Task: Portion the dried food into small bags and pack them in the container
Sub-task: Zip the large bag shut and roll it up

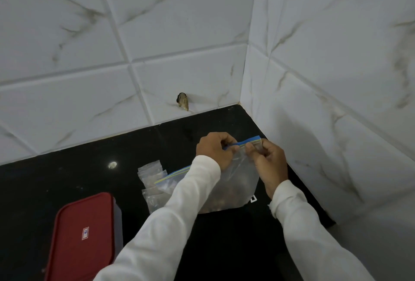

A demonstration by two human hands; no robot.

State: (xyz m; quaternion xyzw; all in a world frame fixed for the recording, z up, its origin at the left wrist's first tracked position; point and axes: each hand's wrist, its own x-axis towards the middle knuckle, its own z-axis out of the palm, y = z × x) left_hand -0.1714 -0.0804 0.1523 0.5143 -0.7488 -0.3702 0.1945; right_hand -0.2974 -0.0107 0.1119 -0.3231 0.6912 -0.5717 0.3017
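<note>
Dried food (224, 201), brownish, heaped in the bottom of a clear zip bag (240, 182). Bag upright on the black tabletop (67, 175), close to the corner of the marbled white wall tiles (179, 33). Blue zip strip (252, 139) at the bag's top, raised and gripped at two places. Left hand (213, 149) curled round the strip's left part, thumb and fingers clamped on it. Right hand (269, 161) pinching the strip's right part, fingers bent inward. Both hands near each other, just apart, above the bag. White sleeves (179, 213) down to both wrists, left forearm crossing in front of the bag's lower left corner.

Just left of the bag, a cluster of small clear bags (150, 168) on the tabletop, some with brownish content. Over them, a second zip bag (174, 173) with a blue-and-yellow strip, partly hidden by the left sleeve. Further left and nearer, a container (83, 235) with its red lid on, well apart from the hands. Small white piece (253, 199) beside the bag's lower right corner, too small to identify. Chipped hole (183, 101) in a wall tile just above the tabletop.
</note>
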